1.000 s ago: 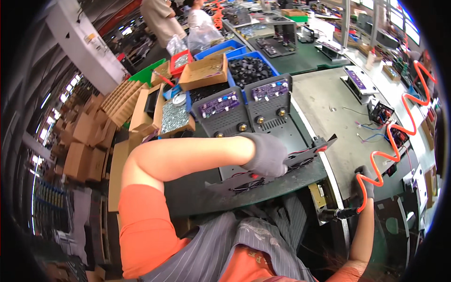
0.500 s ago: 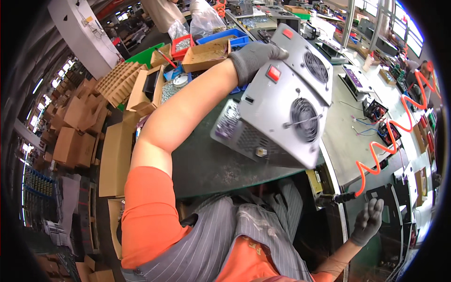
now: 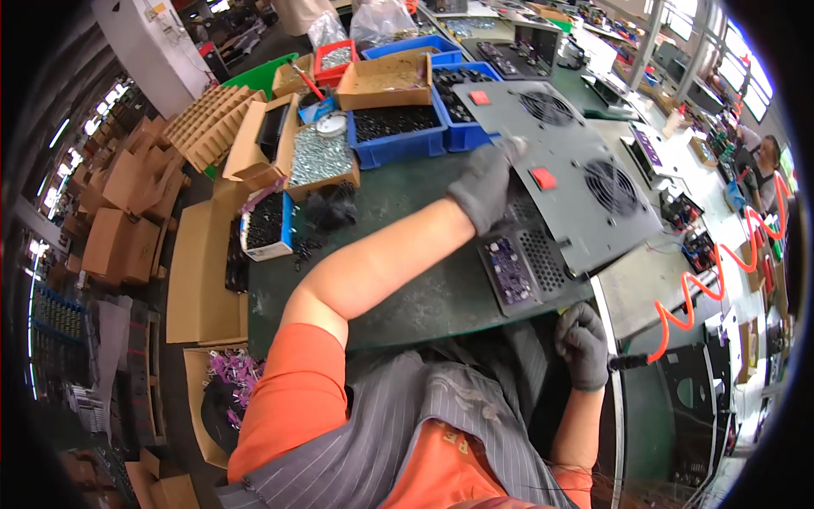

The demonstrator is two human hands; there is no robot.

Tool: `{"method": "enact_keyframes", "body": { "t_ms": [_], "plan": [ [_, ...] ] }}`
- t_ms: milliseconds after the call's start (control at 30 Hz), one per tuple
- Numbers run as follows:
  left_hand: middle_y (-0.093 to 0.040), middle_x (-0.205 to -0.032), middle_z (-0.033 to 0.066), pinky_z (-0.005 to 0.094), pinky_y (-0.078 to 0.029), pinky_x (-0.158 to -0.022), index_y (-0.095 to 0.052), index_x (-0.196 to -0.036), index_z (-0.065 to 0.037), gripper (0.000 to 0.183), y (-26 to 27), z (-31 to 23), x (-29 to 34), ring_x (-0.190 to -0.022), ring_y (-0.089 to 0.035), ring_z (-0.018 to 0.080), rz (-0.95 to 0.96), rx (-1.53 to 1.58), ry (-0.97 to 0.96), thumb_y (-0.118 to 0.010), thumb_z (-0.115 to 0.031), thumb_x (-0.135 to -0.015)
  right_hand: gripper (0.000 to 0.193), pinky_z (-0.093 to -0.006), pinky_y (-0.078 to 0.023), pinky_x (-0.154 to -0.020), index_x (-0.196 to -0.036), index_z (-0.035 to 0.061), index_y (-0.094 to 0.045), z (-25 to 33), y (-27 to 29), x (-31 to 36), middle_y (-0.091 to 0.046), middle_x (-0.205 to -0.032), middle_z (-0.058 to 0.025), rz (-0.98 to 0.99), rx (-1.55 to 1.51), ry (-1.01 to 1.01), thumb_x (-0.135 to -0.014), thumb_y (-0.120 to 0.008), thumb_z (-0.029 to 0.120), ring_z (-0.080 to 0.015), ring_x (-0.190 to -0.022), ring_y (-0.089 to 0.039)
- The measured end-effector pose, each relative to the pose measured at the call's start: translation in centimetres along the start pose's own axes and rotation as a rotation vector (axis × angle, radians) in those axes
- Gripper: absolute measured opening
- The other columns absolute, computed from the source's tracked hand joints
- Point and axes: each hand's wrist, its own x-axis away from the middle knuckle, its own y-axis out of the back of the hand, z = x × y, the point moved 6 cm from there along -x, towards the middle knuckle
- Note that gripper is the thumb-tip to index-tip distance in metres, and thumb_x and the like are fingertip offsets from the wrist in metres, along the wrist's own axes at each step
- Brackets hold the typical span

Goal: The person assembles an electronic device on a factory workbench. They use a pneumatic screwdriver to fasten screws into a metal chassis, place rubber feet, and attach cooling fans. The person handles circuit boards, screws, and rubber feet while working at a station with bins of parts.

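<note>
Two grey metal housings (image 3: 585, 216) lie side by side at the right of the dark green table, each with a round black fan grille and a red switch. My left hand (image 3: 490, 182), in a grey glove, grips the left edge of the housings, its fingertips partly hidden. On the near housing's perforated side sits a purple-and-silver circuit board (image 3: 509, 271). By the table's front edge, just below the near housing, is my gloved right hand (image 3: 583, 343). Its fingers are curled closed, and I cannot make out what is in them. A black connector (image 3: 627, 362) on an orange coiled hose (image 3: 704, 284) lies beside it.
Blue bins (image 3: 397, 140) of black parts stand at the back, with a cardboard box (image 3: 322, 157) of silver screws. A small box (image 3: 267, 225) of black screws sits at the left. Beside the table are a box of purple parts (image 3: 233, 382) and stacked cartons (image 3: 127, 229).
The housings have gone from raised and tilted to lying flatter, farther right. My left hand moved with them, right and nearer. My right hand came left to the table edge, its fingers curling.
</note>
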Motion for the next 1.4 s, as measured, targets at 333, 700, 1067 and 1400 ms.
{"method": "enact_keyframes", "body": {
  "t_ms": [333,700,1067,1400],
  "plan": [
    [-0.07,-0.108,0.0112,0.0328,-0.053,-0.088,-0.065,-0.12,-0.004,0.045,8.6,-8.6,-1.4,-0.102,-0.067,0.0196,0.074,-1.287,-0.094,-0.055,-0.043,-0.098,0.02,-0.0208,-0.035,-0.047,-0.087,0.006,-0.06,-5.6,0.9,-13.4,-0.051,-0.071,0.0025,-0.103,0.201,-0.044,-0.072,-0.048,0.003,-0.0069,-0.055,-0.045],
    [-0.067,-0.12,0.0143,0.0405,-0.048,-0.097,-0.063,-0.127,-0.013,0.045,20.4,-23.0,-13.0,-0.113,-0.063,0.0304,-0.549,-1.989,-0.02,-0.064,-0.036,-0.089,0.025,-0.0223,-0.033,-0.046,-0.088,0.0009,-0.061,-4.8,1.0,-12.0,-0.055,-0.07,-0.0022,-0.201,0.155,-0.052,-0.068,-0.047,0.005,-0.0086,-0.053,-0.044],
    [-0.064,-0.129,0.0099,0.0397,-0.044,-0.103,-0.063,-0.131,-0.019,0.058,29.1,-18.7,-22.5,-0.12,-0.059,0.0298,-0.201,-2.092,0.519,-0.073,-0.044,-0.079,0.022,-0.0215,-0.034,-0.044,-0.088,0.0031,-0.059,-3.8,-0.1,-12.4,-0.056,-0.068,-0.0038,-0.118,0.096,-0.013,-0.071,-0.051,0.014,-0.0095,-0.048,-0.044],
    [-0.07,-0.112,0.0151,0.0396,-0.049,-0.092,-0.066,-0.118,-0.016,0.037,27.4,-20.6,-20.1,-0.108,-0.066,0.0304,-0.516,-1.792,-0.05,-0.067,-0.035,-0.087,0.023,-0.0223,-0.035,-0.046,-0.093,0.0029,-0.057,-3.4,-0.2,-11.9,-0.052,-0.067,-0.0026,-0.054,0.108,-0.019,-0.073,-0.051,0.012,-0.0096,-0.05,-0.043]
  ]
}}
